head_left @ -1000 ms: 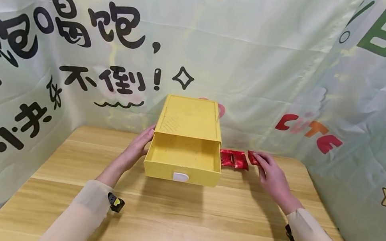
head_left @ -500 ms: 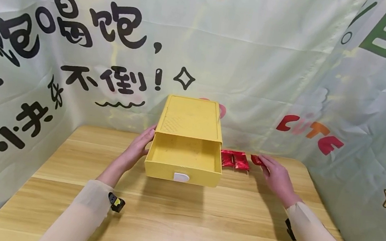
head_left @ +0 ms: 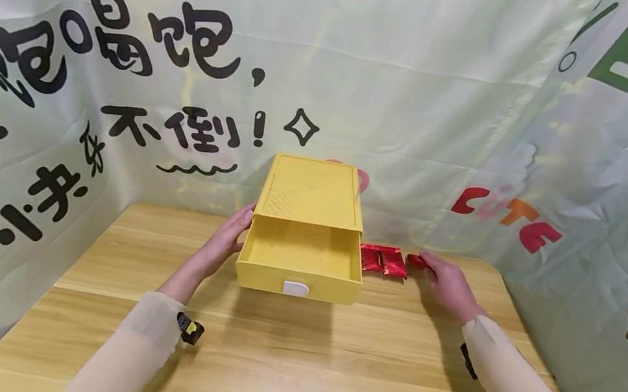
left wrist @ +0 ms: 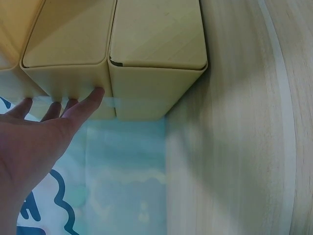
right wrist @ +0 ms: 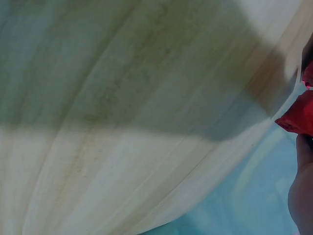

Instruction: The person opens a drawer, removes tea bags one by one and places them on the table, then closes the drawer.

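A yellow drawer unit (head_left: 315, 189) stands at the back of the table, its top drawer (head_left: 297, 282) pulled out and the inside bare. My left hand (head_left: 223, 240) touches the unit's left side; in the left wrist view the fingers (left wrist: 90, 105) lie extended against the stacked yellow boxes (left wrist: 156, 93). Right of the unit, my right hand (head_left: 450, 285) pinches a small red packet (head_left: 415, 261). The same red packet (right wrist: 299, 115) shows at the right edge of the right wrist view, with part of the hand below it. Two more red packets (head_left: 394, 262) lie between the unit and this hand.
The wooden table (head_left: 292, 370) runs back to a printed cloth (head_left: 419, 104) hanging behind and on both sides. A black band (head_left: 190, 329) sits on the left wrist, another (head_left: 469, 361) on the right.
My right hand has shifted slightly with the red packet, which now appears lower and more edge-on, a little further from the other packets than at first. The left hand keeps its place on the unit.
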The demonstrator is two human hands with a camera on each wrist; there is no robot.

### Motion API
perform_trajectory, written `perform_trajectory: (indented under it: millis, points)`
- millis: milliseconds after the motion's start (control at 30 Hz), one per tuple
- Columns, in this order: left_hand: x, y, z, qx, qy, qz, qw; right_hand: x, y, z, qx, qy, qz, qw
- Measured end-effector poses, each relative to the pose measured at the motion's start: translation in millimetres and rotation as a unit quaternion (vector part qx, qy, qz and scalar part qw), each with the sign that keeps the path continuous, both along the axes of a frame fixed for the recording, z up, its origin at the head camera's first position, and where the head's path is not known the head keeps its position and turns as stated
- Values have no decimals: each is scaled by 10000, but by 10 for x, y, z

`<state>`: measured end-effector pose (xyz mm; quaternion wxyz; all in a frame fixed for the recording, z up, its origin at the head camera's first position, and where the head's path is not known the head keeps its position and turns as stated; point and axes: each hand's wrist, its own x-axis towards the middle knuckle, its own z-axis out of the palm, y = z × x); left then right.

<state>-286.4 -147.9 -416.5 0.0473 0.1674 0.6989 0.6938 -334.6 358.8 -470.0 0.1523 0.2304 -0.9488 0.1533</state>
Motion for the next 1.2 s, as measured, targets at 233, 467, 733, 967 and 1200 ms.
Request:
perform_trajectory:
  millis: [233, 467, 733, 967, 1200]
  points:
    - [-9, 10, 2, 7, -19, 13, 10000, -70, -6, -43, -30, -42, 124, 9999]
    - [-9, 10, 4, 39, -10, 7, 10000, -121, -21, -52, 8, -357, 87, 9993]
    - [-10, 7, 8, 30, -19, 41, 10000, -129, -10, -30, 105, -643, 102, 9978]
    - [-15, 6, 0, 54, -2, 10, 10000, -162, 8, -50, 338, -993, 168, 9943]
    - [-26, -2, -23, 123, 7, 1, 9999, -144, -17, -40, 342, -1343, 157, 9902]
